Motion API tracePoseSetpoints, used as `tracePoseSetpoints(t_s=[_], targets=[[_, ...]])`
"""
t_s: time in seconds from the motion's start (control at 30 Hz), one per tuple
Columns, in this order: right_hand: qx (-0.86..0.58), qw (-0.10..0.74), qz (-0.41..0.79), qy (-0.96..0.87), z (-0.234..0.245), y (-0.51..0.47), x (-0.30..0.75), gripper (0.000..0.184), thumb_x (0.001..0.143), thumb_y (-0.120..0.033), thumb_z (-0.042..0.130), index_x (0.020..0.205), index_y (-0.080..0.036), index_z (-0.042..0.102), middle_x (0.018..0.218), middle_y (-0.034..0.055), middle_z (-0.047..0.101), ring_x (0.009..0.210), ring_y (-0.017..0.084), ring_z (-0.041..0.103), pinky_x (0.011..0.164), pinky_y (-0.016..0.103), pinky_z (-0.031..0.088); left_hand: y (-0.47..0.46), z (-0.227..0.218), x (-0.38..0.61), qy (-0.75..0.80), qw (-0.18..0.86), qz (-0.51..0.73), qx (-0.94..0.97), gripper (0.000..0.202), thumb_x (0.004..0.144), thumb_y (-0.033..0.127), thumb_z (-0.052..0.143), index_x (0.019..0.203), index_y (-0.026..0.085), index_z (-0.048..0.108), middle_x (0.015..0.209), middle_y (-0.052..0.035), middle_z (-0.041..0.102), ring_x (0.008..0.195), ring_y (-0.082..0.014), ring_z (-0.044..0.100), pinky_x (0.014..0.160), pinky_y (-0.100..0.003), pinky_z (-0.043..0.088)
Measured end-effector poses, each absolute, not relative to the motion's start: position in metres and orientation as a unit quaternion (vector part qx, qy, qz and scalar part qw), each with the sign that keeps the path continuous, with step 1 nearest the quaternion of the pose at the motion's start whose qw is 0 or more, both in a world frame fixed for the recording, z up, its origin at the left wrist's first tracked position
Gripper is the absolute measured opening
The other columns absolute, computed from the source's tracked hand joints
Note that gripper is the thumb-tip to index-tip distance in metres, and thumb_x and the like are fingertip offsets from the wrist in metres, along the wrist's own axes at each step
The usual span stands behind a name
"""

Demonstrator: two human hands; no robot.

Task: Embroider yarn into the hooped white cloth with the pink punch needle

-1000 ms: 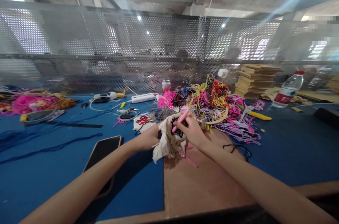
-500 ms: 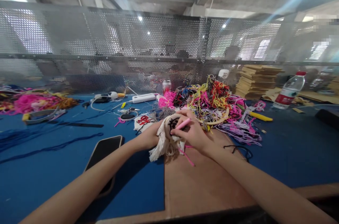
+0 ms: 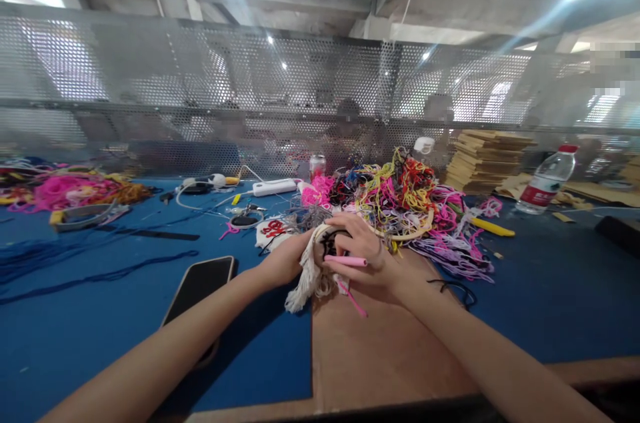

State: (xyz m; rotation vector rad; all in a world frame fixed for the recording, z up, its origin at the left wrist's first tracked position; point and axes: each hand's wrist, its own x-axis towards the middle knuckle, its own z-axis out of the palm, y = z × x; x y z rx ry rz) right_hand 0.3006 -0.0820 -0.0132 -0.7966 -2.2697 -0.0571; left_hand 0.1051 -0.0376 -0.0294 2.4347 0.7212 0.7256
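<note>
My left hand [image 3: 286, 261] is closed on the left side of a white fringed cloth [image 3: 302, 286], which seems stretched in a round hoop; its fingers are mostly hidden behind the piece. Black yarn [image 3: 330, 246] lies on the cloth's face, and white threads hang below. My right hand [image 3: 375, 263] grips a pink pen-shaped tool [image 3: 349, 261], held nearly level with its left end at the cloth. Some fingers of that hand bend over the black yarn. A pink strand [image 3: 356, 301] dangles beneath the piece.
A tangled heap of coloured yarn [image 3: 395, 189] lies behind my hands, with a wooden hoop [image 3: 417, 233] at its front. A phone [image 3: 200, 289] rests left on the blue table. Further right stand a water bottle [image 3: 545, 183] and stacked brown sheets [image 3: 485, 159]. Brown cardboard [image 3: 380, 349] lies below my hands.
The pink tool has turned from slanting up rightward to nearly level. My right hand has shifted slightly, its fingers bending over the black yarn. My left hand keeps its hold.
</note>
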Motion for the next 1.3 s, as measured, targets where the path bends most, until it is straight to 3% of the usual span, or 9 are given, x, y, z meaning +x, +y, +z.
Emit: tracePoseSetpoints(t_s=[0.17, 0.5, 0.77, 1.13, 1.3], targets=[[-0.308, 0.346, -0.036, -0.885, -0.0156, -0.0798, 0.3007, 0.014, 0.079, -0.027, 0.053, 0.068, -0.018, 0.050, 0.119, 0.0092, 0.046, 0.114, 0.021, 0.039, 0.097, 0.041, 0.032, -0.0357, -0.0288, 0.1028, 0.263, 0.231, 0.265, 0.898, 0.043, 0.075, 0.022, 0.051, 0.118, 0.018, 0.047, 0.114, -0.0094, 0.059, 0.101, -0.0231, 0.056, 0.085, -0.034, 0.042], [-0.348, 0.361, 0.003, -0.865, -0.0204, -0.0848, 0.2942, 0.015, 0.079, -0.023, 0.051, 0.066, -0.018, 0.046, 0.121, 0.0090, 0.043, 0.115, 0.021, 0.038, 0.096, 0.040, 0.033, -0.0363, -0.0344, 0.1079, 0.215, 0.228, 0.290, 0.904, 0.053, 0.077, 0.023, 0.050, 0.128, 0.020, 0.035, 0.125, -0.0084, 0.051, 0.105, -0.0224, 0.052, 0.089, -0.033, 0.041], [-0.354, 0.360, -0.001, -0.863, -0.0194, -0.0840, 0.2934, 0.016, 0.079, -0.023, 0.052, 0.065, -0.018, 0.046, 0.120, 0.0082, 0.044, 0.114, 0.020, 0.038, 0.095, 0.039, 0.033, -0.0325, -0.0368, 0.1064, 0.225, 0.214, 0.283, 0.907, 0.052, 0.078, 0.019, 0.046, 0.128, 0.020, 0.033, 0.122, -0.0090, 0.053, 0.105, -0.0230, 0.053, 0.090, -0.037, 0.040], [-0.347, 0.356, 0.003, -0.868, -0.0194, -0.0823, 0.2953, 0.016, 0.080, -0.024, 0.051, 0.066, -0.018, 0.048, 0.119, 0.0083, 0.044, 0.113, 0.019, 0.039, 0.095, 0.038, 0.033, -0.0316, -0.0358, 0.1046, 0.250, 0.193, 0.274, 0.909, 0.047, 0.076, 0.019, 0.047, 0.122, 0.019, 0.040, 0.113, -0.0083, 0.059, 0.100, -0.0230, 0.057, 0.082, -0.032, 0.043], [-0.348, 0.348, 0.018, -0.871, -0.0156, -0.0829, 0.2963, 0.017, 0.078, -0.023, 0.053, 0.063, -0.018, 0.047, 0.119, 0.0072, 0.044, 0.113, 0.020, 0.038, 0.094, 0.040, 0.035, -0.0349, -0.0294, 0.1039, 0.279, 0.192, 0.265, 0.903, 0.033, 0.077, 0.021, 0.047, 0.110, 0.017, 0.051, 0.095, -0.0061, 0.065, 0.086, -0.0215, 0.061, 0.074, -0.029, 0.044]])
